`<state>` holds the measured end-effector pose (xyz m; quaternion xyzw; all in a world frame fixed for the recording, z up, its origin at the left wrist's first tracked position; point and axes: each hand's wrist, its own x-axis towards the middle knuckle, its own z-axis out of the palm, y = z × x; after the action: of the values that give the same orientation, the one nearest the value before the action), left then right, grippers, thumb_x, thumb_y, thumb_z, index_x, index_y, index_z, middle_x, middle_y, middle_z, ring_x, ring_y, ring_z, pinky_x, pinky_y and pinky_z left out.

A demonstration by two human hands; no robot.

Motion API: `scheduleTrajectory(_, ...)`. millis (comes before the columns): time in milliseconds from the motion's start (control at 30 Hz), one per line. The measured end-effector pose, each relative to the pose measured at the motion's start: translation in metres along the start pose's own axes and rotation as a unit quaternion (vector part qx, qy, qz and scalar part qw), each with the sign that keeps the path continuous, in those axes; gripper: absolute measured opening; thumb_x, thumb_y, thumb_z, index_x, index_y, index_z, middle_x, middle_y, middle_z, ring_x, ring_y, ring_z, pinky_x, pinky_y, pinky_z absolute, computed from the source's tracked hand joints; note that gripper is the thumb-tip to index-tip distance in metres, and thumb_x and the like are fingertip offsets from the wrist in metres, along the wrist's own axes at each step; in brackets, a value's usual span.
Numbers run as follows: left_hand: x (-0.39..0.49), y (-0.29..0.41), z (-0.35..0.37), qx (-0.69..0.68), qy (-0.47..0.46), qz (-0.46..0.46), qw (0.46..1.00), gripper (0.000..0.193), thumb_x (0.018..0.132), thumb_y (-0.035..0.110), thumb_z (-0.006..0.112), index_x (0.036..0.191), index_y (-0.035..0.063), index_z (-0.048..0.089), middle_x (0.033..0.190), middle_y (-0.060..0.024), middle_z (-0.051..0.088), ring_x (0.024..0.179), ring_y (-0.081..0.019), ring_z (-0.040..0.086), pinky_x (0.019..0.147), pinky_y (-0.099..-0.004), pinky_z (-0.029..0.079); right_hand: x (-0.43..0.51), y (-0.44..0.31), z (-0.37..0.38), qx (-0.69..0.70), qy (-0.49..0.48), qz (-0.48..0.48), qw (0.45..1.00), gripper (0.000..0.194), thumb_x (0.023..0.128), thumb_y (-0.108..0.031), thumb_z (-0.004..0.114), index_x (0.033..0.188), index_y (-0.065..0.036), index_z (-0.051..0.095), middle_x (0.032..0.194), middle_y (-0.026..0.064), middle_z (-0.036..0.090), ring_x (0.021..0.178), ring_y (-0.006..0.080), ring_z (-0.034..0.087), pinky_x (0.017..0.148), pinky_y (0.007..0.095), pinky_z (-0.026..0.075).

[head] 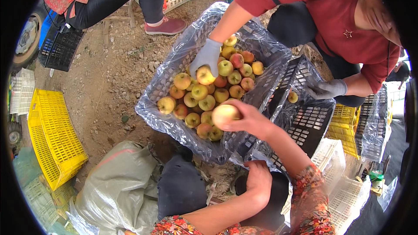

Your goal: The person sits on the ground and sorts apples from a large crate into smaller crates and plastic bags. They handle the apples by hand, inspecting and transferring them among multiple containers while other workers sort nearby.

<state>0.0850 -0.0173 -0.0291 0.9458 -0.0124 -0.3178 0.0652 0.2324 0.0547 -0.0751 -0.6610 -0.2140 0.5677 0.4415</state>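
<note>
An apple (226, 117) is in my right hand (248, 119), held above the near part of a plastic-lined crate (153, 68) heaped with yellow-green and reddish apples (206, 102). My left hand (259, 178) rests by the crates' near edge, its fingers bent; the fingertips are partly hidden, so I cannot tell whether they touch anything. Across the crate, a co-worker's gloved hand (207, 58) grips another apple (205, 75) over the heap. Their other gloved hand (326, 88) is above a second lined black crate (310, 127), where one apple (293, 97) lies.
A yellow crate (57, 137) stands on the dirt at left, near a large woven sack (114, 182). White crates (346, 199) are at lower right, more yellow and black crates beyond. Another person's leg and red shoe (165, 26) are at the top.
</note>
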Motion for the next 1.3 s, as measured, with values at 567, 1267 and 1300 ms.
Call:
scheduleTrajectory(567, -0.015, -0.018, 0.006, -0.042, -0.092, 0.09, 0.991, 0.045, 0.099, 0.026, 0.049, 0.142, 0.0138, 0.057, 0.14, -0.0049, 0.058, 0.132, -0.026, 0.047, 0.1, -0.049, 0.035, 0.152, 0.085, 0.104, -0.217, 0.107, -0.022, 0.97, 0.06, 0.075, -0.028, 0.075, 0.124, 0.003, 0.058, 0.104, 0.0261, 0.069, 0.098, 0.0402, 0.068, 0.086, 0.0448, 0.053)
scheduleTrajectory(1267, -0.008, -0.027, 0.012, -0.015, 0.063, 0.037, 0.997, 0.027, 0.083, 0.016, 0.063, 0.108, 0.0061, 0.065, 0.106, -0.0104, 0.061, 0.1, -0.0253, 0.058, 0.088, -0.0378, 0.042, 0.032, 0.321, -0.066, 0.026, 0.349, 0.248, 0.903, 0.029, 0.092, -0.014, 0.063, 0.119, -0.006, 0.061, 0.102, 0.0092, 0.068, 0.087, 0.026, 0.069, 0.076, 0.0365, 0.057)
scheduleTrajectory(1300, -0.007, -0.027, 0.012, -0.015, 0.064, 0.034, 0.997, 0.029, 0.081, 0.015, 0.065, 0.109, 0.0056, 0.064, 0.106, -0.011, 0.061, 0.1, -0.0252, 0.058, 0.087, -0.037, 0.043, 0.038, 0.324, -0.063, 0.034, 0.354, 0.258, 0.898, 0.03, 0.091, -0.014, 0.063, 0.12, -0.006, 0.06, 0.103, 0.0096, 0.069, 0.088, 0.027, 0.069, 0.078, 0.0377, 0.057)
